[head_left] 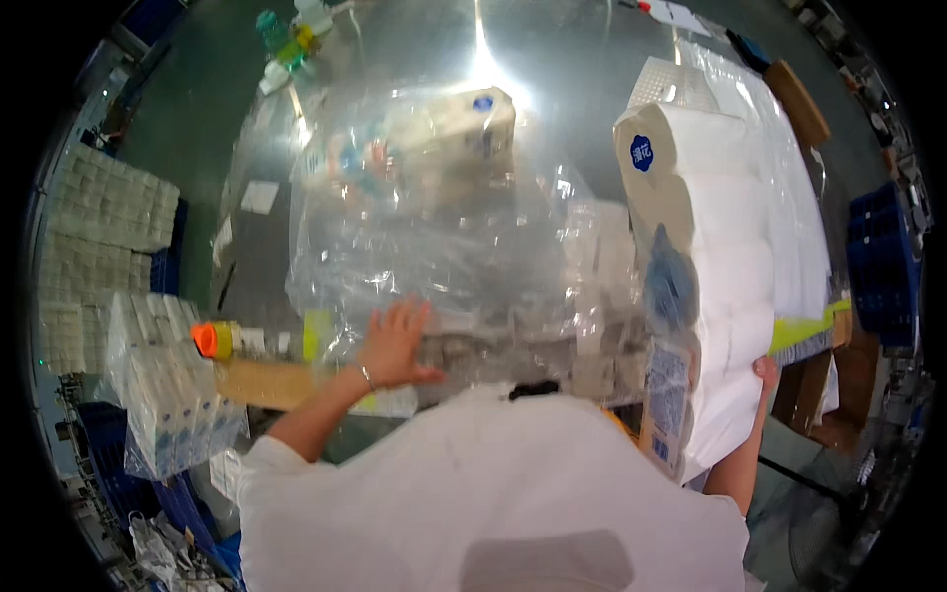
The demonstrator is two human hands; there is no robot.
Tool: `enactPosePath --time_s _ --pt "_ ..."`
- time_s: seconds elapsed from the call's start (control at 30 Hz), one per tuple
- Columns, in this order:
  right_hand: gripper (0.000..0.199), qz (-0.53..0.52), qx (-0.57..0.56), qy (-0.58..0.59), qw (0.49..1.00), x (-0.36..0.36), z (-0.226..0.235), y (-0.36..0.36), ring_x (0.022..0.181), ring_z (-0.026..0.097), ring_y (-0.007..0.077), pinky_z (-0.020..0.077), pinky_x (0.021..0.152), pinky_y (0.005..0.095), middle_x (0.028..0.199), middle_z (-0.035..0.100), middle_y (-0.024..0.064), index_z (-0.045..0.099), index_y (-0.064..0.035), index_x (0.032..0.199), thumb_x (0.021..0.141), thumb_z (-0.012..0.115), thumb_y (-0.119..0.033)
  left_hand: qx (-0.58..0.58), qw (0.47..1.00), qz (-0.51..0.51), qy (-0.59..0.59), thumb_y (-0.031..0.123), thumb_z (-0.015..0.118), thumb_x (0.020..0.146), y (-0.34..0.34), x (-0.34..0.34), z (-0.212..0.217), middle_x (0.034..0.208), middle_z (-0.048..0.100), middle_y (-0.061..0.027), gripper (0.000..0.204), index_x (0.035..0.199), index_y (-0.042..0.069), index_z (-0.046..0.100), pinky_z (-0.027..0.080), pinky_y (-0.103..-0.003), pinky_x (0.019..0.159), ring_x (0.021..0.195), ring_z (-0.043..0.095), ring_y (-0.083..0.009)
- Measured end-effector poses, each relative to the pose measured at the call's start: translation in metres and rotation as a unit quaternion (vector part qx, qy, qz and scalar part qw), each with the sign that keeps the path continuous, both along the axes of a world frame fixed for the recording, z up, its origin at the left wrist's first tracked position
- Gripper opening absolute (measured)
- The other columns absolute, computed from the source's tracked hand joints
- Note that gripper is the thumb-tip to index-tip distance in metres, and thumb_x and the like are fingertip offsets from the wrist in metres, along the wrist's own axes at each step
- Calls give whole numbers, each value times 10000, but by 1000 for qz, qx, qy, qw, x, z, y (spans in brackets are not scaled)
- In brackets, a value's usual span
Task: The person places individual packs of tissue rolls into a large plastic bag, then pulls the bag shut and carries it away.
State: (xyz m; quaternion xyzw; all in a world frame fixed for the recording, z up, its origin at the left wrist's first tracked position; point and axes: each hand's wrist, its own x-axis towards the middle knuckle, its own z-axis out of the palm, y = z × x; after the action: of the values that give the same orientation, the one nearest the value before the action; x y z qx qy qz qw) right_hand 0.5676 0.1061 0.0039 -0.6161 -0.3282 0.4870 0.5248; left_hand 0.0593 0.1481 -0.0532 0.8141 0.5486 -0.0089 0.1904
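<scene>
My left hand (396, 345) lies with fingers spread on the near edge of a large crumpled clear plastic bag (424, 261), palm down. On the right, a long white tissue multipack (732, 266) with a beige printed side stretches from near my body to the far side of the table. My right hand (764, 371) grips its right side near the close end; most of that hand is hidden by the pack. A beige printed pack (454, 128) shows through the clear film at the far part of the bag.
A shiny metal table (572, 89) spans the middle. More clear film (794, 207) lies beyond the multipack. An orange-and-yellow tape roll (209, 340) sits at the left edge. Wrapped tissue packs (168, 395) stand at left, a blue crate (883, 252) at right, bottles (281, 44) at far left.
</scene>
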Motion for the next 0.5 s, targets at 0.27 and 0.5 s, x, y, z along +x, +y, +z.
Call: enactPosePath --time_s 0.27,0.5 --pt "535 17 -14 39 999 -53 -24 -94 881 550 213 449 774 286 1009 545 130 399 -37 1165 666 521 -190 87 995 -6 49 332 632 729 26 -25 -67 1182 471 -112 458 1091 83 505 373 -405 842 1046 461 -277" --pt "699 79 42 11 996 -92 4 -99 940 539 233 442 798 295 1080 525 149 319 -31 1275 615 513 -156 -36 814 300 -497 300 499 856 46 -50 -60 635 578 -60 309 776 10 572 433 -281 582 597 543 -138"
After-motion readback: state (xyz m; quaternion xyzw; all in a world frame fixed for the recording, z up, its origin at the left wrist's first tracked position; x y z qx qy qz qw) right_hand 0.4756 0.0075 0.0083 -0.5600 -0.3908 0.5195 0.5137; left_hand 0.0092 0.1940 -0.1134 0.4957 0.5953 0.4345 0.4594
